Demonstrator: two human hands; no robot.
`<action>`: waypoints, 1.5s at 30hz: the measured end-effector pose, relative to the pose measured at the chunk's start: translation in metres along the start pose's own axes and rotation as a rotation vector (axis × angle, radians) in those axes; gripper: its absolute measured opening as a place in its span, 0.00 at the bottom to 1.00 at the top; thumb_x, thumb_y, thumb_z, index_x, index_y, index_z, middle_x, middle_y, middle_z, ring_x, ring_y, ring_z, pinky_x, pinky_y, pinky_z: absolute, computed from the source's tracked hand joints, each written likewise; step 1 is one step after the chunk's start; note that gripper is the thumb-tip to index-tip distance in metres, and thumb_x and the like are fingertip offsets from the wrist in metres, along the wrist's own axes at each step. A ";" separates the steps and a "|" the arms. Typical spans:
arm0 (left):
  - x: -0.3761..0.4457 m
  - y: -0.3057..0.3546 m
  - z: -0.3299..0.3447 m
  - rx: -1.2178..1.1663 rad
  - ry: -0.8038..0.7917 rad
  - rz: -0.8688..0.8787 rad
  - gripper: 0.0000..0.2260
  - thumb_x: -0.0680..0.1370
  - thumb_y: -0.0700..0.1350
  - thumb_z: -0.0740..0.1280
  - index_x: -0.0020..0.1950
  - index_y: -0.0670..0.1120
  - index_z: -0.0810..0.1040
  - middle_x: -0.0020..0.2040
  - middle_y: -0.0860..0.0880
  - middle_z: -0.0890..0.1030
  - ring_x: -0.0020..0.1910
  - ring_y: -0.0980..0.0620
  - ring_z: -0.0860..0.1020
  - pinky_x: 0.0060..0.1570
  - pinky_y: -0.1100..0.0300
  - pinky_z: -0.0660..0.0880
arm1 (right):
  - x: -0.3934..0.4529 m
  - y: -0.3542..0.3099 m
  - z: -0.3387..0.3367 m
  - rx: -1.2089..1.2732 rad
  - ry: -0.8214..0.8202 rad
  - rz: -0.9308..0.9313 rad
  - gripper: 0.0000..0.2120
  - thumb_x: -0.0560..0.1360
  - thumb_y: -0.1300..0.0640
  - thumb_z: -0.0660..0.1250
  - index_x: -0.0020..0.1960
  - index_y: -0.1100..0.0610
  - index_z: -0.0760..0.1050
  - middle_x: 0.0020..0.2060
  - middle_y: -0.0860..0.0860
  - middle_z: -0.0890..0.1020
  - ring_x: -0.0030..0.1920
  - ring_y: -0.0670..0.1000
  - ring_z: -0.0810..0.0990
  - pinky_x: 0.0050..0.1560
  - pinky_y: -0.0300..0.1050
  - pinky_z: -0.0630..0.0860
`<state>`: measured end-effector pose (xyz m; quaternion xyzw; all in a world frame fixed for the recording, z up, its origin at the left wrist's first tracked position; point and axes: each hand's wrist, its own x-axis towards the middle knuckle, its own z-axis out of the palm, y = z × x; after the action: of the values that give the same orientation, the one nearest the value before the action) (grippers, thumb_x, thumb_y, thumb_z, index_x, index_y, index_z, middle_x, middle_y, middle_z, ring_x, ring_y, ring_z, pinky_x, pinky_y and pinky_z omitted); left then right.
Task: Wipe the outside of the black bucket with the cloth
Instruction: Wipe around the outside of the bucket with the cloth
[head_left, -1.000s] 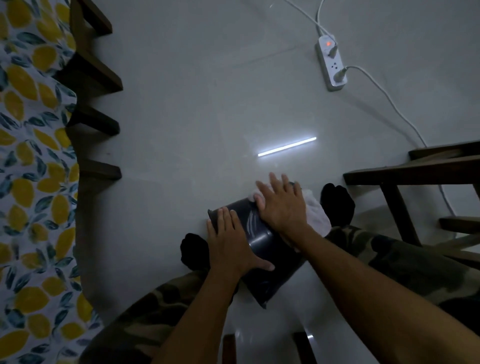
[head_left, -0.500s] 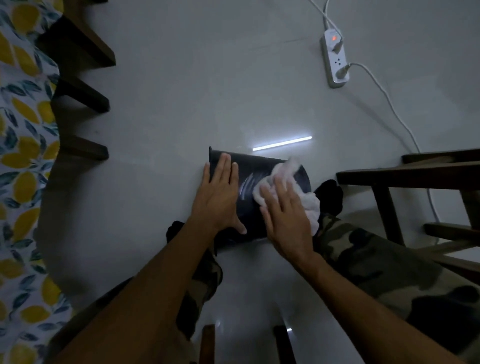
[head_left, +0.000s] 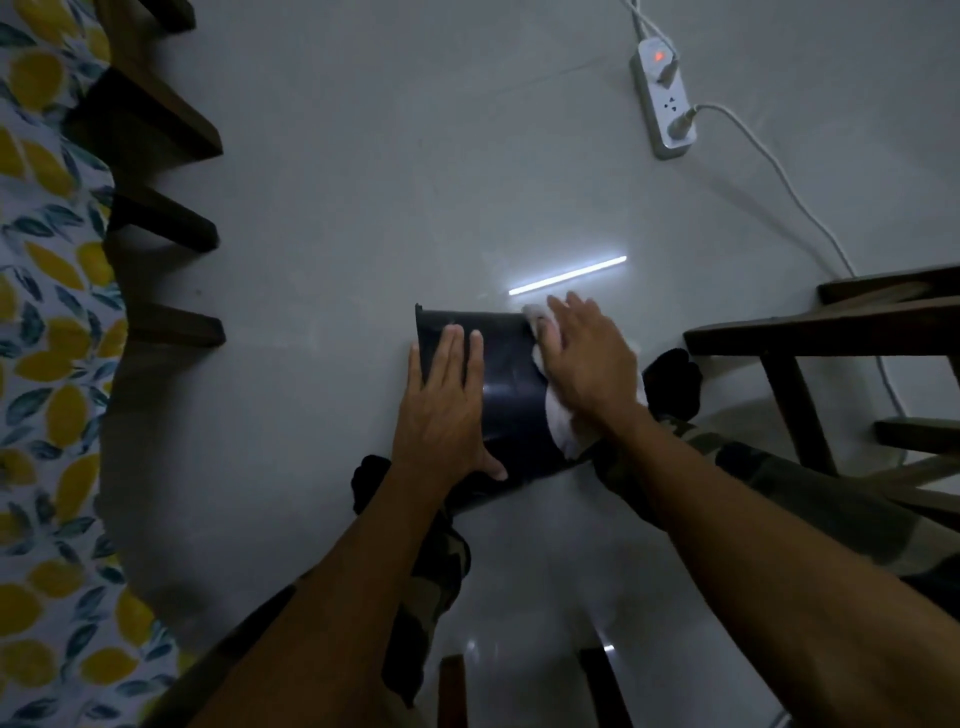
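Note:
The black bucket (head_left: 511, 400) lies on its side on the grey floor between my feet, its rim toward the left. My left hand (head_left: 447, 410) rests flat on the bucket's left part near the rim, fingers together, steadying it. My right hand (head_left: 587, 364) presses flat on the white cloth (head_left: 558, 415) against the bucket's right side. The cloth shows above the fingers and below the palm; most of it is hidden under the hand.
A white power strip (head_left: 662, 101) with a red light and cable lies far right on the floor. Dark wooden chair frames stand at the left (head_left: 156, 130) and at the right (head_left: 831, 343). A lemon-print fabric (head_left: 47, 364) hangs along the left edge. My camouflage trouser legs flank the bucket.
The bucket has been turned from a slanted pose to lie more level. My right hand with the cloth has slid up along the bucket's right side; my left hand stays on the rim end.

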<state>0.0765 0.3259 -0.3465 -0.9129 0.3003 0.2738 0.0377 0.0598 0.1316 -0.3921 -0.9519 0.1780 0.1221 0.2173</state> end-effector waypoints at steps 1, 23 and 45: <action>0.001 0.000 -0.001 0.011 0.000 0.003 0.74 0.51 0.75 0.77 0.82 0.38 0.47 0.82 0.36 0.50 0.81 0.39 0.48 0.77 0.36 0.46 | -0.009 0.009 -0.001 -0.005 0.010 0.044 0.27 0.85 0.44 0.47 0.78 0.55 0.68 0.78 0.57 0.69 0.78 0.59 0.67 0.77 0.56 0.65; 0.003 0.006 0.009 0.014 0.051 0.003 0.72 0.48 0.73 0.79 0.81 0.39 0.55 0.81 0.33 0.51 0.81 0.37 0.51 0.76 0.34 0.51 | -0.073 0.017 0.038 0.041 0.023 0.034 0.28 0.85 0.51 0.50 0.83 0.57 0.55 0.83 0.57 0.57 0.83 0.59 0.54 0.82 0.55 0.53; 0.016 0.003 -0.011 -0.346 0.058 0.010 0.61 0.60 0.63 0.82 0.82 0.43 0.53 0.83 0.41 0.47 0.82 0.44 0.45 0.75 0.55 0.47 | 0.051 0.021 -0.009 0.269 -0.024 0.384 0.18 0.84 0.49 0.51 0.66 0.46 0.76 0.60 0.53 0.82 0.60 0.58 0.81 0.57 0.54 0.76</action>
<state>0.0909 0.3120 -0.3453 -0.9117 0.2542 0.2952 -0.1303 0.0988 0.0956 -0.4079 -0.8615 0.3680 0.1477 0.3171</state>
